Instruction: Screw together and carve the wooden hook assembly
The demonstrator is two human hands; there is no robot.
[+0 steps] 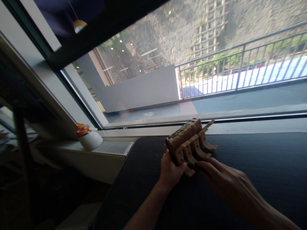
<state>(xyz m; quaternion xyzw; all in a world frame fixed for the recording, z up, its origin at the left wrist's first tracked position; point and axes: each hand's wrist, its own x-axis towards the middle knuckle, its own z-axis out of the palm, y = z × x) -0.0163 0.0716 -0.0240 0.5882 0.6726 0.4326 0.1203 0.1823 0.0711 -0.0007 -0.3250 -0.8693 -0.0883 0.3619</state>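
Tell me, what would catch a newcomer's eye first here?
The bright window fills much of the upper view. Below it, over the dark table, the left hand holds a rough brown block with curved wooden pieces along its side, the right hand close by. At left, a white pot sits on a vented ledge.

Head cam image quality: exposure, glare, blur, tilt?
Head view: backlit, pale ground beyond the railing near blown out, left hand, right hand and dark table dim; head view: bright spots and streaks on the window glass, likely reflections; head view: lower left soft, nearly black; head view: scene tilted, brown block readable despite shade.
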